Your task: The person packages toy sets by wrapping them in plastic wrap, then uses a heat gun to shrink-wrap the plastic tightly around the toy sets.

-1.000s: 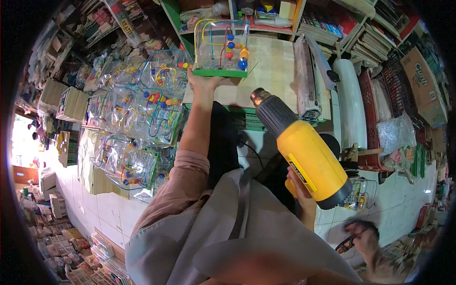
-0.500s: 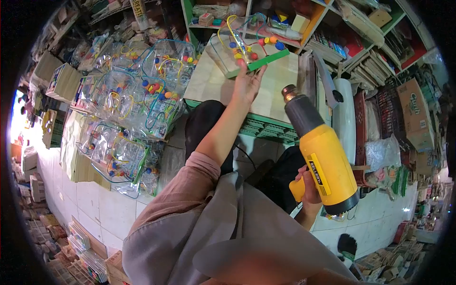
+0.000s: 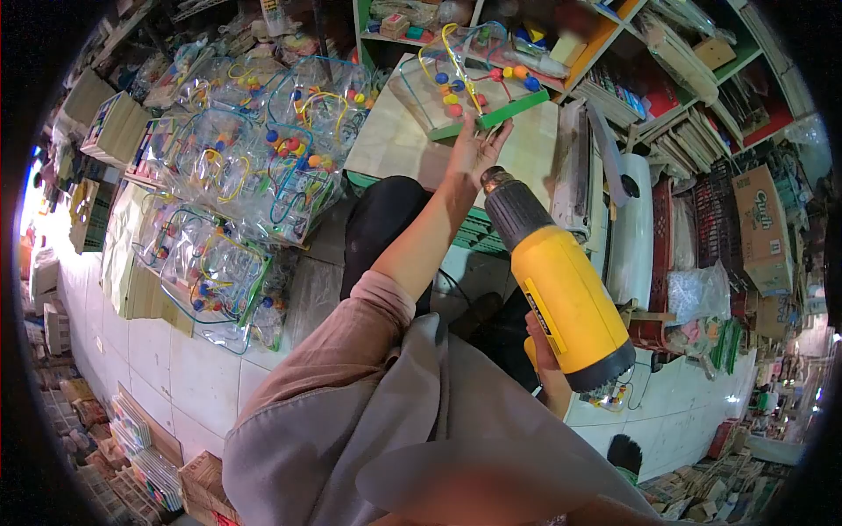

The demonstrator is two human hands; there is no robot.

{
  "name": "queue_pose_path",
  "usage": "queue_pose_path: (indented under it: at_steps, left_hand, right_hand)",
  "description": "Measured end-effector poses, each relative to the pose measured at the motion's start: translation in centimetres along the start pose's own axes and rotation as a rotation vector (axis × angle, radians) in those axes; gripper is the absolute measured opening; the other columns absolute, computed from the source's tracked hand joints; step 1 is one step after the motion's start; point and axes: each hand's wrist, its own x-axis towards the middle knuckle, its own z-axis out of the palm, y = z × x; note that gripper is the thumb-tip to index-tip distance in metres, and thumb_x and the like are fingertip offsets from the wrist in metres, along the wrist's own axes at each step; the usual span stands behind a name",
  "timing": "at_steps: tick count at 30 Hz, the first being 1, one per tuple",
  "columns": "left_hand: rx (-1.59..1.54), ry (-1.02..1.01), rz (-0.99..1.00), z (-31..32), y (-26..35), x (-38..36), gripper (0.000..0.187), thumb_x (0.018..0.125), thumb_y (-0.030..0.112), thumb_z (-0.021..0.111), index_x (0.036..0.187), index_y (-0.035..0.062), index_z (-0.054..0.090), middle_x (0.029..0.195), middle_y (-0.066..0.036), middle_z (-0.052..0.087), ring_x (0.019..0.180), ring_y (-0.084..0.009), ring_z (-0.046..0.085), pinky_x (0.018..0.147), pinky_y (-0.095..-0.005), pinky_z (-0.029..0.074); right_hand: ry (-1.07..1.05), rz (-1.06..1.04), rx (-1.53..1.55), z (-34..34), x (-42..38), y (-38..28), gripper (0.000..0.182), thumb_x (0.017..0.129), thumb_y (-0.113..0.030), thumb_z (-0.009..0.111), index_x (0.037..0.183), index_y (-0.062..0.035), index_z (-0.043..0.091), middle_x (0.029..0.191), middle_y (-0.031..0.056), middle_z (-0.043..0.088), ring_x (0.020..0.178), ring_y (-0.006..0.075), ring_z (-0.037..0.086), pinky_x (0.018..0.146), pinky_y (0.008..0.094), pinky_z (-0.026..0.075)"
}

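Note:
My left hand (image 3: 478,151) reaches forward over a wooden work surface (image 3: 399,145) and grips the near edge of a bead maze (image 3: 491,117). This toy has a green base, curved wires in yellow, blue and red, and coloured beads; clear plastic film seems to surround it. In my right hand (image 3: 545,355) is a yellow and black heat gun (image 3: 574,294), held by its handle, its fingers partly hidden behind the body. The metal nozzle points up and left, close to my left wrist and below the toy.
Several bead mazes in clear plastic (image 3: 246,167) are piled at the left. Shelves (image 3: 614,79) with boxes and wooden pieces stand behind. A white roll (image 3: 630,228) and a cardboard carton (image 3: 763,219) are at the right. White floor tiles (image 3: 158,351) show below.
The heat gun has moved left, bringing its nozzle nearer my left wrist. My left hand keeps hold of the bead maze, which sits slightly lower and farther right in view.

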Motion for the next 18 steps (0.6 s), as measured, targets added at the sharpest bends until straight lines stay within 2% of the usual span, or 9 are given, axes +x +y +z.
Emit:
queue_pose_path:
  at_steps: [2,3,5,6,8,12,14,17,18]
  left_hand:
    - [-0.150,0.080,0.015,0.1,0.1,-0.4,0.047,0.090,0.041,0.043,0.114,0.0001,0.038,0.112,-0.018,0.048,0.107,-0.0348,0.048,0.098,-0.0524,0.037]
    - [-0.152,0.080,0.017,0.0,0.1,-0.5,0.047,0.090,0.041,0.043,0.114,0.0001,0.038,0.112,-0.018,0.048,0.107,-0.0348,0.048,0.098,-0.0524,0.037]
    - [-0.386,0.104,-0.005,-0.1,0.3,-0.8,0.058,0.090,0.049,0.035,0.123,0.0018,0.031,0.125,-0.021,0.037,0.117,-0.0386,0.038,0.099,-0.0582,0.031]
    - [-0.387,0.105,-0.005,-0.6,0.2,-0.6,0.058,0.090,0.049,0.035,0.123,0.0018,0.031,0.125,-0.021,0.037,0.117,-0.0386,0.038,0.099,-0.0582,0.031]
    - [-0.457,0.016,-0.043,-2.0,0.2,-0.1,0.063,0.089,0.053,0.031,0.129,0.0056,0.025,0.135,-0.022,0.026,0.124,-0.0396,0.029,0.100,-0.0598,0.029]
    - [-0.524,0.011,-0.109,-0.6,0.4,-1.1,0.073,0.085,0.059,0.034,0.136,0.0086,0.017,0.137,-0.020,0.024,0.125,-0.0402,0.027,0.099,-0.0605,0.028]
    - [-0.343,0.028,-0.104,0.6,0.0,-1.7,0.086,0.079,0.067,0.038,0.137,0.0091,0.014,0.139,-0.018,0.023,0.125,-0.0396,0.028,0.098,-0.0617,0.028]
    - [-0.189,0.094,-0.064,0.0,-1.1,-1.1,0.093,0.074,0.072,0.039,0.138,0.0087,0.016,0.138,-0.016,0.026,0.125,-0.0386,0.028,0.097,-0.0616,0.030]
    - [-0.165,0.106,-0.107,0.2,-1.1,-1.1,0.089,0.076,0.073,0.034,0.137,0.0104,0.019,0.138,-0.016,0.028,0.124,-0.0382,0.030,0.095,-0.0611,0.033]
  right_hand:
    - [0.034,-0.127,-0.127,0.3,0.1,-0.4,0.037,0.088,-0.017,0.052,0.123,-0.0053,0.044,0.119,0.0101,0.049,0.103,0.0179,0.048,0.088,0.0343,0.040]
    - [0.050,-0.192,-0.191,0.0,0.1,0.1,0.036,0.087,-0.016,0.054,0.120,-0.0050,0.046,0.115,0.0097,0.051,0.098,0.0170,0.050,0.084,0.0325,0.041]
    - [0.086,-0.318,-0.318,-0.3,0.3,0.9,0.034,0.084,-0.014,0.059,0.115,-0.0045,0.050,0.106,0.0087,0.055,0.088,0.0153,0.054,0.076,0.0290,0.045]
    - [0.104,-0.381,-0.381,-0.5,0.4,1.5,0.033,0.083,-0.013,0.061,0.113,-0.0042,0.053,0.102,0.0083,0.057,0.083,0.0144,0.055,0.072,0.0273,0.046]
    - [0.139,-0.506,-0.507,-1.0,0.9,3.0,0.031,0.080,-0.011,0.066,0.108,-0.0036,0.057,0.094,0.0074,0.062,0.073,0.0126,0.059,0.064,0.0238,0.050]
    - [0.178,-0.372,-0.469,0.1,0.3,1.7,0.029,0.080,-0.011,0.066,0.106,-0.0031,0.058,0.092,0.0075,0.062,0.072,0.0128,0.059,0.064,0.0235,0.049]
    - [0.207,-0.285,-0.445,0.6,0.2,0.9,0.028,0.080,-0.010,0.066,0.105,-0.0028,0.058,0.090,0.0076,0.062,0.071,0.0129,0.059,0.064,0.0233,0.049]
    - [0.254,-0.156,-0.411,0.3,0.1,1.3,0.025,0.080,-0.009,0.066,0.103,-0.0023,0.059,0.088,0.0078,0.063,0.070,0.0131,0.059,0.063,0.0230,0.049]
    - [0.256,-0.154,-0.413,0.2,0.2,1.4,0.025,0.080,-0.009,0.066,0.103,-0.0023,0.059,0.088,0.0078,0.063,0.070,0.0131,0.059,0.063,0.0230,0.049]
